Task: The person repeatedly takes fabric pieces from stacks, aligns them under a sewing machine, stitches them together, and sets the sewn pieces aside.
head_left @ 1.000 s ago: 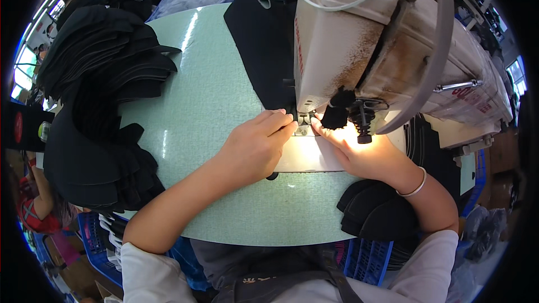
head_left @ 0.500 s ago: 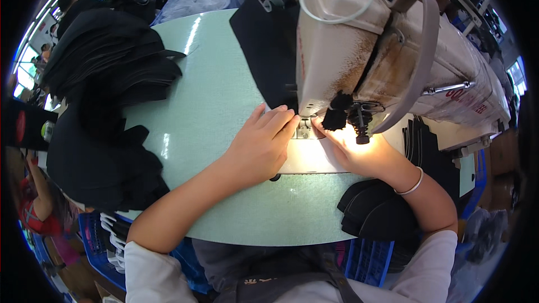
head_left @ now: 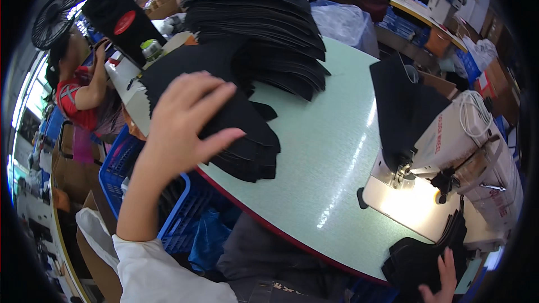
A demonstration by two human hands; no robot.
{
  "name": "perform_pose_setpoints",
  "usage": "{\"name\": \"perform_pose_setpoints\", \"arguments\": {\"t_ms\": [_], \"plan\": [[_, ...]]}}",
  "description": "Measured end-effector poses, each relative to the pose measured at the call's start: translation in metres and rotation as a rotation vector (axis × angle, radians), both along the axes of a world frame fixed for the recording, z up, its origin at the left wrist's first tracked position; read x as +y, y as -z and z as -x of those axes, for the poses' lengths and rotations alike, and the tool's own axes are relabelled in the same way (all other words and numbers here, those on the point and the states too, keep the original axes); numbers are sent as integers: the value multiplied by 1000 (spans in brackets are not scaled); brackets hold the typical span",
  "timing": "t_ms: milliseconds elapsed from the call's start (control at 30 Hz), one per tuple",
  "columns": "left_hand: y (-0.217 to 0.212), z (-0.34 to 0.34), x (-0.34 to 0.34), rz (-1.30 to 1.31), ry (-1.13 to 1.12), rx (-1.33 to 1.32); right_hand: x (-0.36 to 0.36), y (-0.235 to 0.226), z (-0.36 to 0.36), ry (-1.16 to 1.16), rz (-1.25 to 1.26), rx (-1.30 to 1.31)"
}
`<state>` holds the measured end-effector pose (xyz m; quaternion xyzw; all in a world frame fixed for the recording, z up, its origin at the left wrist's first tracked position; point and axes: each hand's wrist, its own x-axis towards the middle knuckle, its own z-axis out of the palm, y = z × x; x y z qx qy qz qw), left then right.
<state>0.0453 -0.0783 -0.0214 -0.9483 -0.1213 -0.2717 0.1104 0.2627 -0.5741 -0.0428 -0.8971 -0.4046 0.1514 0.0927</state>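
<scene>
My left hand (head_left: pixel 188 118) is over a pile of black cut fabric pieces (head_left: pixel 247 151) at the table's left, thumb spread from its fingers. I cannot tell whether it touches the top piece. At the lower right, my right hand (head_left: pixel 443 283) has its fingers apart beside a smaller stack of black pieces (head_left: pixel 412 258); part of the hand is cut off by the frame edge. The sewing machine (head_left: pixel 477 163) stands at the right with its lamp lit. A black fabric piece (head_left: pixel 401 106) hangs together behind its needle area.
A tall stack of black pieces (head_left: pixel 252 17) rises at the table's far side. Below the left edge of the green table (head_left: pixel 314 163) is a blue basket (head_left: pixel 174 213). A co-worker in red (head_left: pixel 78 90) is at the left, near a black fan (head_left: pixel 56 19).
The view has swung left. Both hands have left the needle area: my left hand went to the left pile, my right to the near right stack.
</scene>
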Motion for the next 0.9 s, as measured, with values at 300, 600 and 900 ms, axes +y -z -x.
{"name": "perform_pose_setpoints", "arguments": {"t_ms": [300, 600, 900], "plan": [[-5, 20, 52, -116, 54, 48, -36, 25, 29, 155, -87, -117], [-7, 24, 71, -69, 193, 55, -63, 24, 12, 127, -209, 35], [6, 25, 94, 360, 20, 18, -68, 50, 9, 272, -149, -98]]}}
